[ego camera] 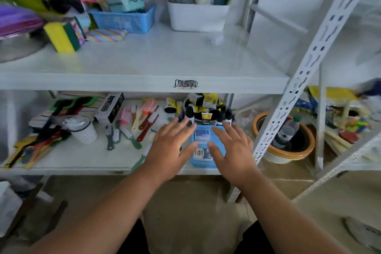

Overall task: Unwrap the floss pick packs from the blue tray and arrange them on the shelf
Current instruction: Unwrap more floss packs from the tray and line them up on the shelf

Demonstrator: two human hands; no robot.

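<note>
A small blue tray (203,128) sits at the front right of the lower shelf (82,159), holding white and blue floss pick packs (201,137). My left hand (171,147) hovers over the tray's left side, fingers spread and holding nothing. My right hand (232,148) hovers over its right side, also open with fingers apart. Both hands cover part of the tray, so only its middle strip and near edge show. Whether the palms touch the tray I cannot tell.
Behind the tray stands a round holder of black and yellow tubes (205,107). Brushes and combs (142,119) lie to the left, beside a clear cup (83,129). A perforated white upright (305,72) rises on the right, with a brown pot (286,140) beyond. The upper shelf (144,62) carries baskets and sponges.
</note>
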